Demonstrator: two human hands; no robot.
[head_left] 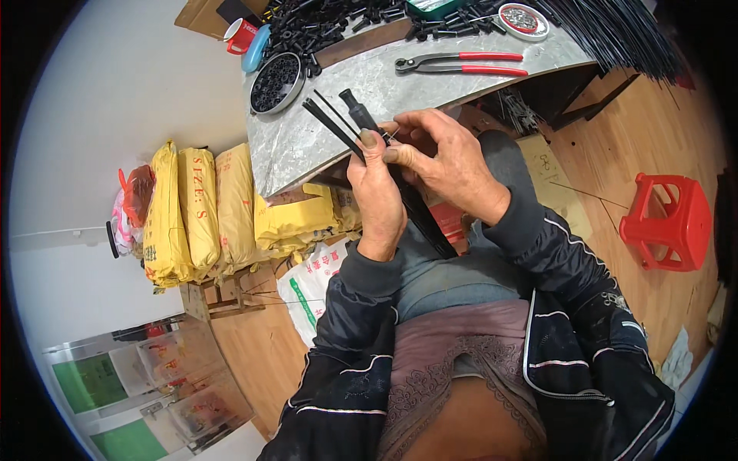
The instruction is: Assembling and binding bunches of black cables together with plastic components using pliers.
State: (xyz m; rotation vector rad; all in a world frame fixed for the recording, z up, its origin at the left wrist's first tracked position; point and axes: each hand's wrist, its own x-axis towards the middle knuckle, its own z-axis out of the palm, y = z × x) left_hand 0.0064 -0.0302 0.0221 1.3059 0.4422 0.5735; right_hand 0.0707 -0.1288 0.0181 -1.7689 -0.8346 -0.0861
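Note:
My left hand (pixel 377 196) is closed round a bundle of thin black rods (pixel 329 121), whose ends stick out past the thumb. A black plastic tube with a stepped, narrower tip (pixel 357 110) rises beside them, close to the left thumb. My right hand (pixel 455 165) has its thumb and forefinger pinched at the base of this tube; what sits between those fingertips is too small to make out. Below both hands the dark rods (pixel 430 223) run down toward my lap.
On the grey table (pixel 338 92) lie red-handled pincers (pixel 461 64), a bowl of small black parts (pixel 277 83), a dish of metal bits (pixel 523 21) and piled black tubes (pixel 307 31). Long rods (pixel 607 34) overhang the right side. Yellow sacks (pixel 201 207) stand left, a red stool (pixel 667 221) right.

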